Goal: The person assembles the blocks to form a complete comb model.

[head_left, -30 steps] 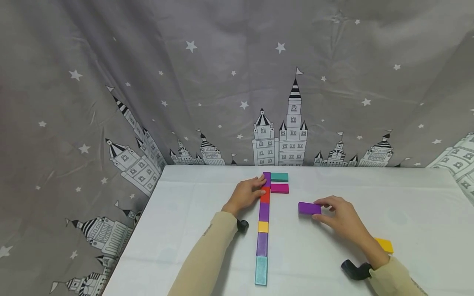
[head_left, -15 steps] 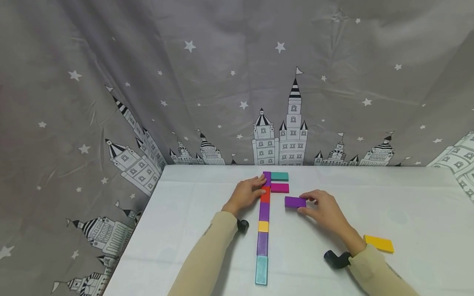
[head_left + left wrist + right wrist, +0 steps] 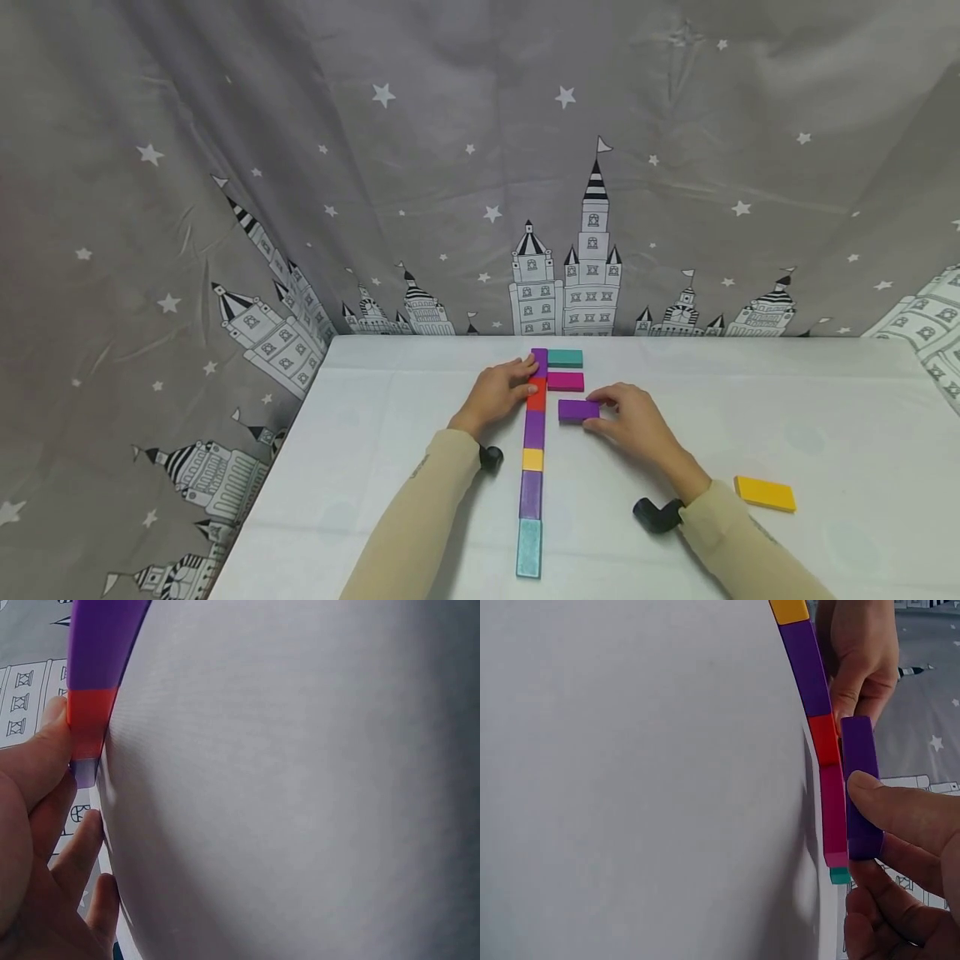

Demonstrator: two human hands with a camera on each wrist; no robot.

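My right hand [image 3: 637, 425] pinches a purple block [image 3: 576, 411] by its right end, thumb on the near side, fingertips on the far side. This block is held just right of a column of blocks, nearer than a magenta block [image 3: 566, 382]. My left hand [image 3: 495, 396] rests at the column's far end. Its thumb touches the red block [image 3: 537, 395], and its fingertips lie on the far purple block [image 3: 539, 360], partly covering it. In the right wrist view, the pinched purple block [image 3: 862, 750] appears raised above the red block [image 3: 825, 739].
Nearer in the column are a purple block [image 3: 534, 429], a small yellow block [image 3: 532, 459], another purple block [image 3: 530, 494] and a light teal block [image 3: 528, 548]. A green block [image 3: 565, 358] juts right at the far end. A yellow block [image 3: 765, 493] lies by my right sleeve.
My right hand has carried the purple block leftward and slightly away from me, towards the column. The loose yellow block has come into full view. My left hand has stayed put.
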